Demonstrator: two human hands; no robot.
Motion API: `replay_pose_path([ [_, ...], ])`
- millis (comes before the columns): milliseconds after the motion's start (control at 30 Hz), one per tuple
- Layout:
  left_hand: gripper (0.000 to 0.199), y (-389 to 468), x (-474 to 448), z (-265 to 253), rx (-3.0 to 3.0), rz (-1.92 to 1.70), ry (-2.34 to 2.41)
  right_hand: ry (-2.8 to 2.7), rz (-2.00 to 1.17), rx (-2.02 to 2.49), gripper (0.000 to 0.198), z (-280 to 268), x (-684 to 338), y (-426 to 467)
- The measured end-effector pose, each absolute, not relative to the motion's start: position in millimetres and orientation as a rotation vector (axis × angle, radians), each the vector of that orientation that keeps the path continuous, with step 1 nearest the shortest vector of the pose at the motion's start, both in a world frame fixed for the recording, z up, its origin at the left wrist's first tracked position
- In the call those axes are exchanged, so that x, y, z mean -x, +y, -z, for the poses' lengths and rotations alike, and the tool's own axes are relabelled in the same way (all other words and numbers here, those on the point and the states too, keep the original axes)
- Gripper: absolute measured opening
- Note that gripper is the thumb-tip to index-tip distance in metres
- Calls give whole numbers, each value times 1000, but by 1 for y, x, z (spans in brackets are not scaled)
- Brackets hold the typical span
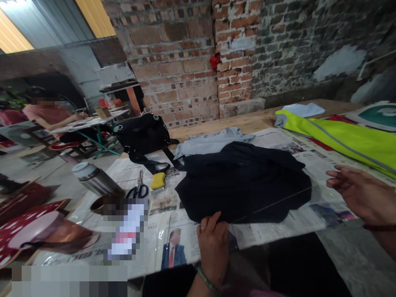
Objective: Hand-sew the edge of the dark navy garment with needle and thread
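A dark navy garment (247,181) lies spread on newspaper in front of me. My left hand (213,243) is closed on its near edge, fingertips pressed on the fabric. From close by those fingers a thin pale thread (278,201) runs straight and taut over the garment, up to the right. It points at my right hand (361,192), which is raised beyond the garment's right side with fingers drawn together. Against the newspaper the thread fades, and any needle at the fingertips is too small to make out.
Left on the table are scissors (138,192), a yellow object (158,180), a steel flask (97,179) and a black bag (144,134). Grey cloth (213,142) lies behind the garment. A neon-yellow garment (346,138) and an iron (379,113) are at right. A person (52,111) sits farther left.
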State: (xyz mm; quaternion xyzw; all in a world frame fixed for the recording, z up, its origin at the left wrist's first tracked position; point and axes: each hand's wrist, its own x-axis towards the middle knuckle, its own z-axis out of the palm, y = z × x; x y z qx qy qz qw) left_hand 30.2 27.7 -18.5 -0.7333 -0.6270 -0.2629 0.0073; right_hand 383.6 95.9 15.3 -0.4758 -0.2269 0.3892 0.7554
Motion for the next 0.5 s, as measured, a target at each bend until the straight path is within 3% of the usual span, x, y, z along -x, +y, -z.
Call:
replay_pose_path([
  [500, 23, 54, -39, 4, 2380, 408, -2120, -422, -923, 1143, 9, -42, -376, 77],
])
